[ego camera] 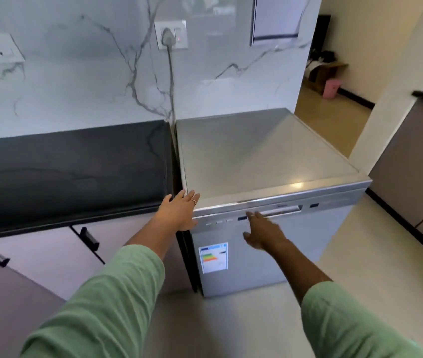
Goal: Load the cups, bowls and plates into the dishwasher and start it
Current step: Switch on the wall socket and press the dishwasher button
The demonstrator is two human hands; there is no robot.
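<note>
Two bare hands reaching forward from green sleeves, well apart, neither gripping anything. Left hand point(179, 211) laid flat with straight fingers on the front left corner of the dishwasher point(270, 241), likely to steady the body or brace the machine while the other hand works. Right hand point(263, 232) stretched toward the control strip, fingers loosely extended, one fingertip at or just touching a small dark display window point(242, 218) beside the recessed door handle point(282, 210) (contact hard to confirm, the hand being slightly blurred). Door fully closed and upright, suggesting either a start press or a pull to open; no cups, bowls or plates visible anywhere, possibly already inside. Row of small pale buttons point(219, 223) just left of the fingertip. Energy label point(213, 257) stuck on the door front below. Grey power cord point(171, 81) running up the marble wall to a plugged, switched socket point(171, 34). Dark countertop point(70, 171) directly beside the machine on the left, cabinet doors with black handles point(89, 238) beneath.
</note>
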